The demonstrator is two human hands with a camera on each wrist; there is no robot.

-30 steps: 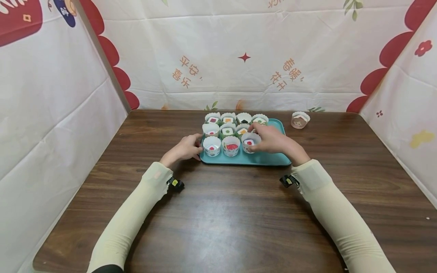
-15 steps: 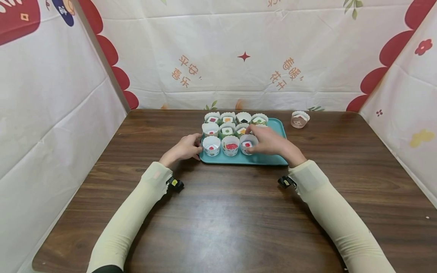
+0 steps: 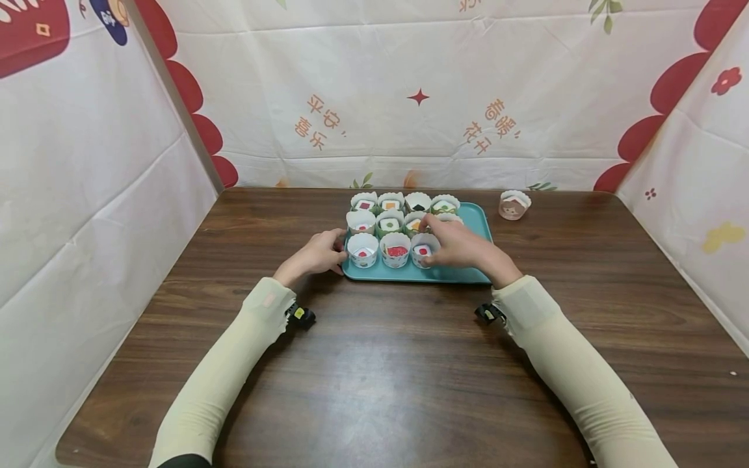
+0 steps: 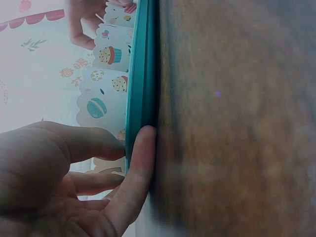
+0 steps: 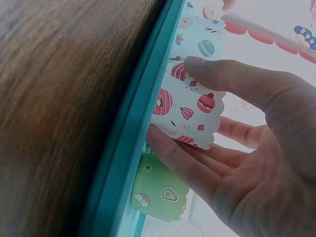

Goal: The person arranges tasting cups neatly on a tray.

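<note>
My right hand holds a white paper baking cup at the front row's right end on a teal tray. Pink cakes and doughnuts decorate that cup in the right wrist view; thumb and fingers sit on its sides. Inside is a white piece with a red top. At the tray's left end, my left hand grips the edge. Its thumb and a finger touch the teal rim in the left wrist view. Beside the held cup are a cup with red filling and another white cup.
Two more rows of filled cups stand behind on the tray, including a green cup near the right fingers. A lone pinkish cup stands on the wooden table at the back right. A printed white cloth hangs behind.
My right hand has moved the cup slightly left, closer to the middle cup of the front row. My left hand has stayed at the tray's edge.
</note>
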